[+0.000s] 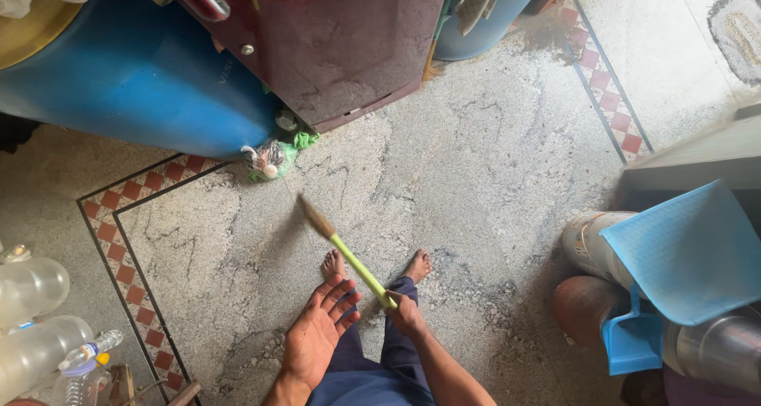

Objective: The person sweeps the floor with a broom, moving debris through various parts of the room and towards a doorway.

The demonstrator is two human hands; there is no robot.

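Note:
My right hand (406,312) grips the green handle of a short broom (349,257), whose brown bristle end points up and to the left above the stone floor and looks blurred. My left hand (317,331) is held out flat with fingers spread, palm up, just left of the handle and not touching it. My two bare feet (372,265) stand on the speckled grey floor below the broom. A line of dust and grit (507,311) lies on the floor to the right of my feet.
A big blue drum (135,73) and a maroon cabinet (333,41) stand at the top. A small bundle of green scraps (273,158) lies at their base. A blue dustpan (682,271) rests on metal and clay pots at right. Plastic bottles (40,327) lie at left.

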